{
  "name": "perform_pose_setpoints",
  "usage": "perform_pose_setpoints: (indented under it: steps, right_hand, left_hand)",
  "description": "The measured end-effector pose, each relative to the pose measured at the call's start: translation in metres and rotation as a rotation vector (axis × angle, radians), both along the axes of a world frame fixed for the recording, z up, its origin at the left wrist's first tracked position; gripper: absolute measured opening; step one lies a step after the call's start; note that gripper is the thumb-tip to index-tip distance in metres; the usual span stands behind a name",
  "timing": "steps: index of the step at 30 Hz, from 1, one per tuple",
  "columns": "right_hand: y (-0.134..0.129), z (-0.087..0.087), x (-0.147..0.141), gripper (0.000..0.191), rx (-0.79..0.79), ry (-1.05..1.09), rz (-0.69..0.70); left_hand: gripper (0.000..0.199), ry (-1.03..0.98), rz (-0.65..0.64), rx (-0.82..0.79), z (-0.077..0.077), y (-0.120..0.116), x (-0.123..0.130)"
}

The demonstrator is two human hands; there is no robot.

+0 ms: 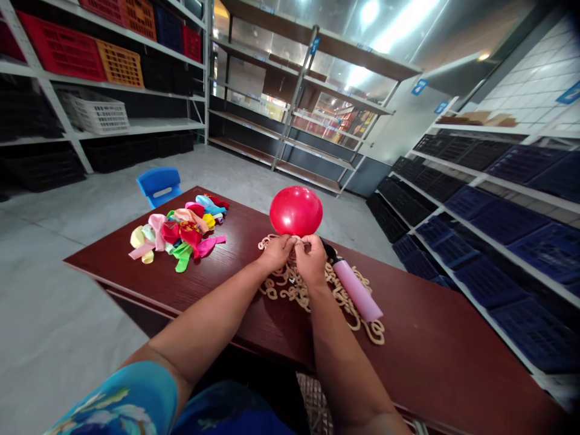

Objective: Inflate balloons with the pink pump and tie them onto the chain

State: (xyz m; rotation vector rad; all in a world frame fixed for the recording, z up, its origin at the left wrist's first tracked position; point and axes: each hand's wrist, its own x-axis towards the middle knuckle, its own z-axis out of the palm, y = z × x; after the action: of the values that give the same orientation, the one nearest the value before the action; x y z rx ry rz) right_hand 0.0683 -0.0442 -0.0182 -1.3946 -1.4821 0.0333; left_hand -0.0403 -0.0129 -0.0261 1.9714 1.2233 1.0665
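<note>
A round, inflated red balloon (296,209) stands up above the table, just beyond my fingertips. My left hand (277,252) and my right hand (312,260) meet at its lower end, both pinching around the neck. A small pale bit shows between the fingertips; whether it is cord or part of the neck I cannot tell. Under and around my hands lies a loose tangle of beige cord (296,293). On the cord, right of my right hand, rests a pink cylinder with a black end (357,290), which looks like a balloon hand pump.
Uninflated balloons (181,232) in many colours lie heaped on the left of the dark red-brown table (435,338). A blue chair (158,186) stands behind the table's far left edge. Shelves with crates (120,63) line the left, and blue crates (489,241) fill racks at right.
</note>
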Motion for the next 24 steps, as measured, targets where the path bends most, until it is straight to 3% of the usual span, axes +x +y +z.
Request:
perform_pose_setpoints:
  steps: [4, 11, 17, 24]
  right_hand:
    - [-0.0036, 0.0053, 0.0016, 0.016, 0.025, -0.086, 0.132]
    - [-0.0016, 0.0036, 0.0029, 0.031, -0.175, 0.338, 0.229]
    - [-0.0008, 0.006, 0.0067, 0.03, -0.186, 0.322, 0.32]
    - [0.0026, 0.0033, 0.0097, 0.027, -0.166, 0.348, 0.271]
  left_hand:
    - [0.033, 0.021, 0.095, -0.034, 0.0002, 0.003, -0.0027]
    - [0.031, 0.018, 0.075, -0.039, 0.0004, 0.0018, -0.0035]
    - [0.033, -0.05, 0.014, 0.004, 0.0003, -0.0004, -0.0041]
    - [0.034, -0.035, 0.016, 0.0, -0.001, 0.0027, -0.005]
